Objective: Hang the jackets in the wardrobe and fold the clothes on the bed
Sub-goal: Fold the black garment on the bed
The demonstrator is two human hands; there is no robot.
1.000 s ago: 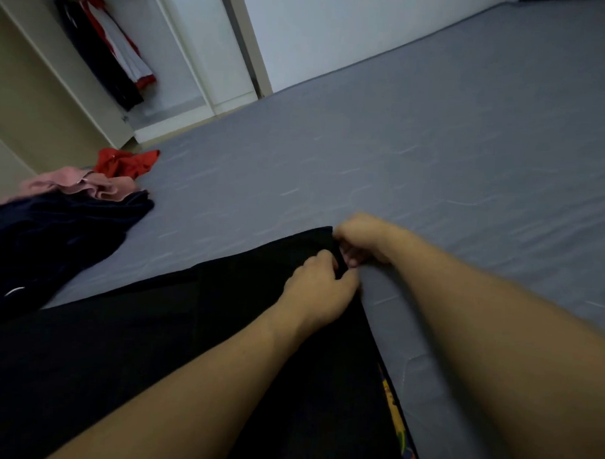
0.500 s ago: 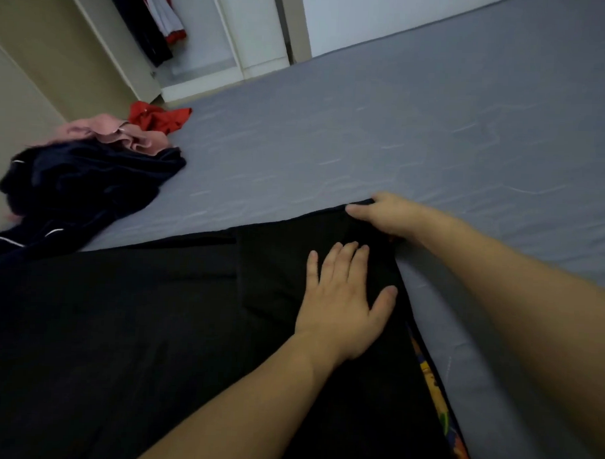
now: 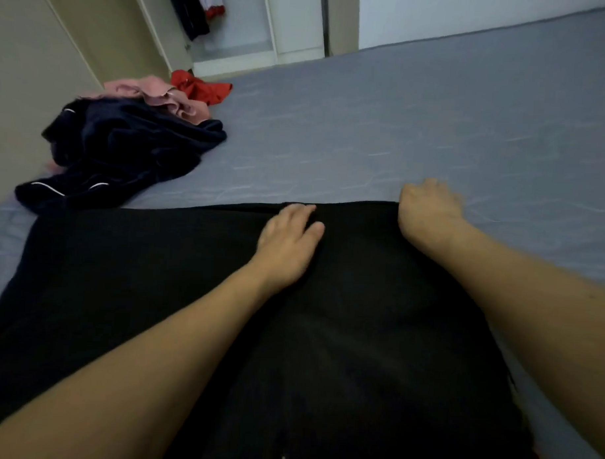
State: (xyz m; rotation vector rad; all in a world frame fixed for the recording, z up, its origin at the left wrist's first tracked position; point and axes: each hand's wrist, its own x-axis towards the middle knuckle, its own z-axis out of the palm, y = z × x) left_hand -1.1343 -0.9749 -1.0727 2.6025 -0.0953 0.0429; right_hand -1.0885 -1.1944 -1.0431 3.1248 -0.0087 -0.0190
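A black garment (image 3: 342, 316) lies spread flat on the grey bed (image 3: 435, 124) in front of me. My left hand (image 3: 287, 242) lies flat on it near its far edge, fingers straight and pressing the cloth. My right hand (image 3: 425, 206) is at the garment's far right corner with its fingers curled over the edge, gripping the cloth. A heap of a dark navy garment (image 3: 125, 154), a pink one (image 3: 161, 94) and a red one (image 3: 199, 86) lies at the bed's far left.
The open wardrobe (image 3: 232, 27) stands beyond the bed's far left corner, with a dark jacket (image 3: 188, 16) and a red-and-white one hanging inside. A beige wall runs along the left. The bed's grey sheet stretches away to the right.
My left hand has slid left along the garment's far edge. My right hand has kept hold of the far right corner. The camera has swung left, bringing the clothes heap closer to centre.
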